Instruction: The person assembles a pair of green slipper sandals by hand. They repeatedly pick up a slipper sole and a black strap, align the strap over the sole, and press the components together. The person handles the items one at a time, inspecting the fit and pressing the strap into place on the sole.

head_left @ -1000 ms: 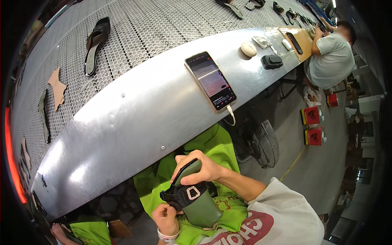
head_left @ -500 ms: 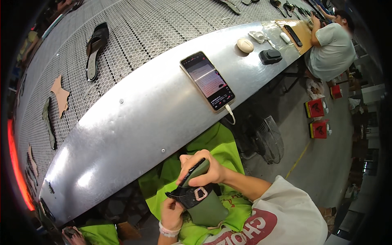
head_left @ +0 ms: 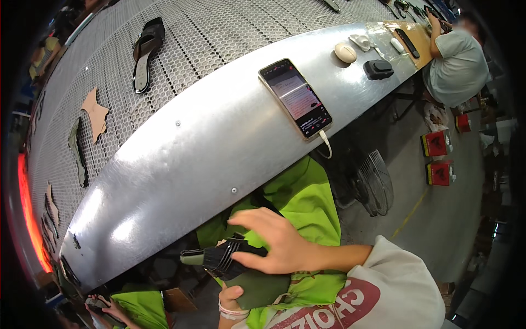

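The sandal (head_left: pixel 260 286), a dark green form with a black strapped upper, is held over the lap, off the near edge of the metal table (head_left: pixel 159 181) and below it in the view. It lies tilted, its narrow end pointing left. The left hand (head_left: pixel 230 300) grasps the green form from its lower left side, thumb against it; its other fingers are hidden underneath. The right hand (head_left: pixel 276 241) is spread above the black upper, thumb laid across the straps and forefinger stretched out well apart from it; whether the thumb presses cannot be told. A bright green apron (head_left: pixel 312 205) fills the gap between the right hand and the table's near edge.

A phone (head_left: pixel 296 98) lies right of the table's middle, spanning most of its width, its white cable (head_left: pixel 327 147) dropping over the near edge. From the phone to the table's left end runs a broad stretch of metal with two screws, giving wide room along that edge. Toward the right end things sit closer: an oval cream object (head_left: pixel 345 52) near the far edge, a black case (head_left: pixel 378 69) near the near edge, and a long black object (head_left: pixel 407 43) by the right end. Beyond the far edge, another sandal (head_left: pixel 148 55) lies on the mesh surface (head_left: pixel 192 49). A fan (head_left: pixel 375 183) stands below the near edge, right of the apron.
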The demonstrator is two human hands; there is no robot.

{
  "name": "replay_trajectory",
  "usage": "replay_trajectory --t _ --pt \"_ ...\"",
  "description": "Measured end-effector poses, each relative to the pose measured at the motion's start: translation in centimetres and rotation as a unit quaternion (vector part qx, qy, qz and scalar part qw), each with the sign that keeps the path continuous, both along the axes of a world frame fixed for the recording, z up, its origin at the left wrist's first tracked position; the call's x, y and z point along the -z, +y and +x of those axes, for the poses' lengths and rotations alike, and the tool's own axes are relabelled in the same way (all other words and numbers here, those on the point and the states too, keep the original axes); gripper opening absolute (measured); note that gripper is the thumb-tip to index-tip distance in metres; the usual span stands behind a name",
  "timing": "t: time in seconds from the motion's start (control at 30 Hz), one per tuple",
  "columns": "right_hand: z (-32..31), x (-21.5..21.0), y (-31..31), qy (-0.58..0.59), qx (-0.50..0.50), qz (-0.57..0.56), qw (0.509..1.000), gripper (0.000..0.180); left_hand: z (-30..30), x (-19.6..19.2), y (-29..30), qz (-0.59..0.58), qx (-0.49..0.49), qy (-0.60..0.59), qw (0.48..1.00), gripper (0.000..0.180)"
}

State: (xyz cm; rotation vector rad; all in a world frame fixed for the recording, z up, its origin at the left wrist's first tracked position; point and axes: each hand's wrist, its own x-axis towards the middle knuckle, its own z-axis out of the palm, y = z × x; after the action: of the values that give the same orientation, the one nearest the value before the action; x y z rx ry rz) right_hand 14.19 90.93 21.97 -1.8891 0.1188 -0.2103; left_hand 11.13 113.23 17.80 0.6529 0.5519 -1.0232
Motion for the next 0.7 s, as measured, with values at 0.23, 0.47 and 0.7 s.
replay_trajectory --t 0.23,0.47,0.7 --pt "-3.5 1.6 -0.3 0.225 -0.074 0.193 0.952 0.02 -1.5 4.2 4.1 -0.195 0.021 0.014 0.981 0.083" --pt "-2.8 3.4 1.8 0.228 -0.206 0.231 0.923 0.034 -0.1 4.5 4.2 -0.213 0.032 -0.012 0.976 0.074" --pt "-1.4 2.7 1.7 0.401 -0.369 0.401 0.737 0.058 2.4 4.5 1.9 -0.195 0.038 -0.083 0.977 0.068"
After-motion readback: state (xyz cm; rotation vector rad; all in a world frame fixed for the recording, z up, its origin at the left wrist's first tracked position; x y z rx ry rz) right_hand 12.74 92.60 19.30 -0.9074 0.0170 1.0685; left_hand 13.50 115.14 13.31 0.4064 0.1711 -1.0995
